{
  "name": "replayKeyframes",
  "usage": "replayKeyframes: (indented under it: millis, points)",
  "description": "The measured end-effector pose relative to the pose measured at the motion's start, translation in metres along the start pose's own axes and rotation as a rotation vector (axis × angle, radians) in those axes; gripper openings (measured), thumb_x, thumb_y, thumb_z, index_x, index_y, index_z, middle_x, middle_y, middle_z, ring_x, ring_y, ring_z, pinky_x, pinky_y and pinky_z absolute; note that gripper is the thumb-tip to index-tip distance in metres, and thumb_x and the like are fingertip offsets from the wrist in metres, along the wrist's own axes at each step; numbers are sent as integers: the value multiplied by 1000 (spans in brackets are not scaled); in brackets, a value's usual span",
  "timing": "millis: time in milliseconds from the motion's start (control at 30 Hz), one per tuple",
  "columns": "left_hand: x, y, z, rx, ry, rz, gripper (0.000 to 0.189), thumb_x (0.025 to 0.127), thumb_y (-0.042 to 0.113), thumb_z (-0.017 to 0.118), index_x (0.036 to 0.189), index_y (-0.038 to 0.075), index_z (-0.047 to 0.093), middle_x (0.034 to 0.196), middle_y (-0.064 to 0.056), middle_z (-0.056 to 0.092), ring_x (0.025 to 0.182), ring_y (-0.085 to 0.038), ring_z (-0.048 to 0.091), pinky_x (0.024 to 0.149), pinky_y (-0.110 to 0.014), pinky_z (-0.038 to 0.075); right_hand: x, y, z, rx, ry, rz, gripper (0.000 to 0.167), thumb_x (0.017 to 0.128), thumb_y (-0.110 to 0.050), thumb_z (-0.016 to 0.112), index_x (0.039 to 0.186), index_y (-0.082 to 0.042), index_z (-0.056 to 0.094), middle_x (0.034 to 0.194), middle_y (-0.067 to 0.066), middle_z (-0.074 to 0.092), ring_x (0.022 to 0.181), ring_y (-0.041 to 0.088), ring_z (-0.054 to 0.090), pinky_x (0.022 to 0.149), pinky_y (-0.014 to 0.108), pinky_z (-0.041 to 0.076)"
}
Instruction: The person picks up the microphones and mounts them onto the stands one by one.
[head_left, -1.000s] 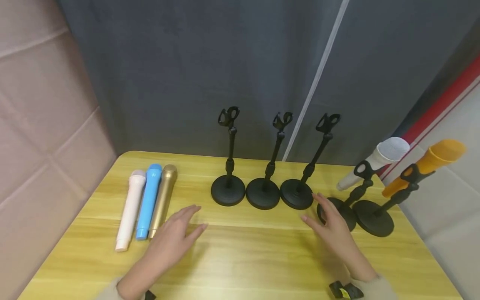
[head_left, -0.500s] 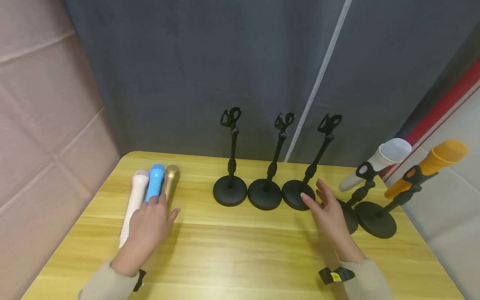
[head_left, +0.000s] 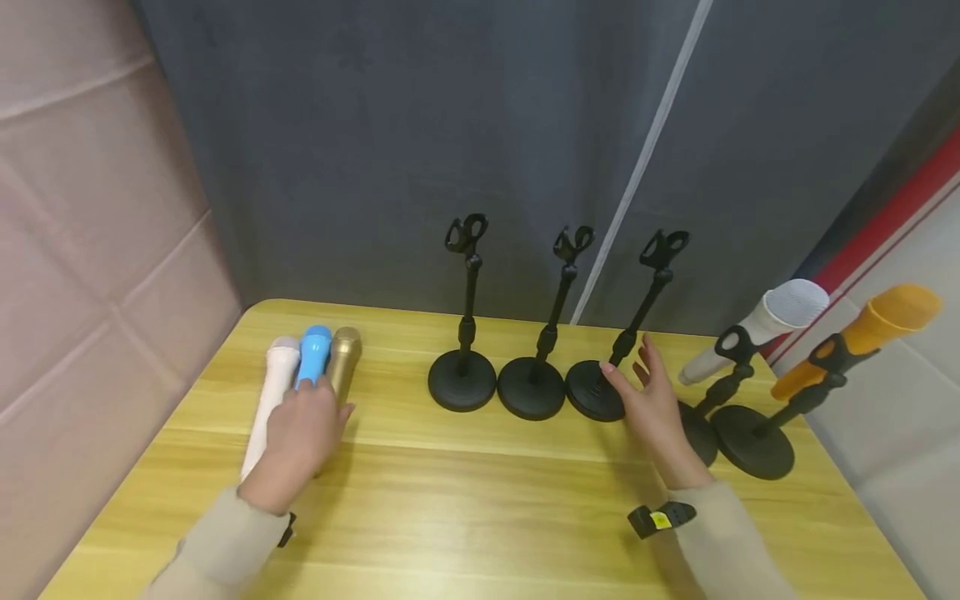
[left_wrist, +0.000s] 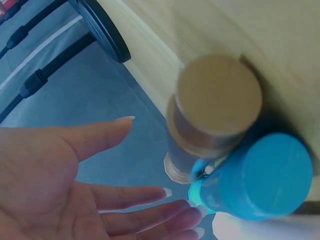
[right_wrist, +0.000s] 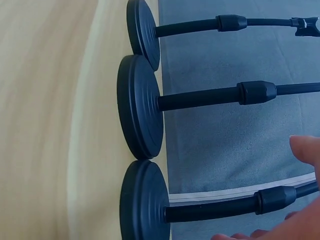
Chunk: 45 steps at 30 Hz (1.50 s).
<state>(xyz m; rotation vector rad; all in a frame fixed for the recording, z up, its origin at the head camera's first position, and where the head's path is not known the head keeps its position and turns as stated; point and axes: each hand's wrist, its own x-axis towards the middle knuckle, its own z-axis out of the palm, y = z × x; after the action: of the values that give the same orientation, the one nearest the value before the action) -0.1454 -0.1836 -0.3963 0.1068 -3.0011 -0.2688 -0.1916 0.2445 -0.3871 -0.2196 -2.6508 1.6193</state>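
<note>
My left hand [head_left: 302, 421] is over the blue microphone [head_left: 314, 350] and the gold microphone [head_left: 344, 354], which lie side by side on the table. In the left wrist view its fingers are straight, the thumb spread away, and the fingertips [left_wrist: 197, 207] reach the blue microphone [left_wrist: 272, 175]; contact is unclear. A white microphone [head_left: 266, 408] lies left of them. My right hand [head_left: 652, 408] is at the third black microphone stand [head_left: 596, 392], its thumb and fingers spread either side of the pole [right_wrist: 215, 210], not closed on it.
Two more stands, the left one [head_left: 462, 383] and the middle one [head_left: 532, 392], stand in the same row, bases nearly touching. At right, two stands hold a white microphone [head_left: 757, 325] and an orange microphone [head_left: 862, 337]. A grey curtain [head_left: 375, 167] hangs behind the table [head_left: 465, 517].
My left hand has moved left, from the right of the gold microphone to over the blue and gold ones. My right hand has moved up to the third stand's pole.
</note>
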Motion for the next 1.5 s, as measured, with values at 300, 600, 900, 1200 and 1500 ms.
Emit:
replayKeyframes:
  millis: [300, 600, 900, 1200, 1500]
  points:
    - [12, -4, 2, 15, -30, -11, 46, 93, 29, 72, 101, -15, 59, 86, -27, 59, 77, -42, 62, 52, -49, 53, 10, -10, -2, 1, 22, -38, 93, 100, -43, 60, 163, -27, -7, 172, 10, 1, 157, 40, 15, 124, 57, 28]
    - [21, -3, 3, 8, -59, -14, 48, 93, 28, 72, 106, -17, 60, 91, -30, 61, 77, -42, 64, 54, -50, 55, 19, -15, -4, -15, 17, -50, 95, 100, -44, 60, 163, -21, -7, 172, 13, 2, 157, 40, 16, 123, 55, 30]
    - [35, 4, 5, 5, -169, -59, 49, 96, 27, 69, 111, -18, 60, 101, -33, 63, 76, -41, 68, 53, -47, 57, 24, -17, -4, -11, 19, -56, 97, 99, -45, 61, 163, -20, -7, 171, 13, 2, 157, 39, 16, 123, 55, 30]
    - [44, 1, 12, -44, -231, -117, 31, 95, 15, 65, 107, -13, 64, 96, -30, 67, 72, -36, 66, 51, -43, 54, 31, -15, -3, -7, 22, -62, 98, 98, -50, 60, 164, -18, -5, 172, 12, 4, 157, 38, 18, 121, 55, 34]
    - [47, -1, 19, -113, -268, -148, 26, 92, 12, 61, 104, -11, 62, 92, -27, 67, 69, -30, 63, 49, -39, 51, 39, -14, 1, 71, 29, -97, 74, 104, -49, 49, 161, -12, 19, 163, 19, 30, 149, 37, 35, 116, 56, 39]
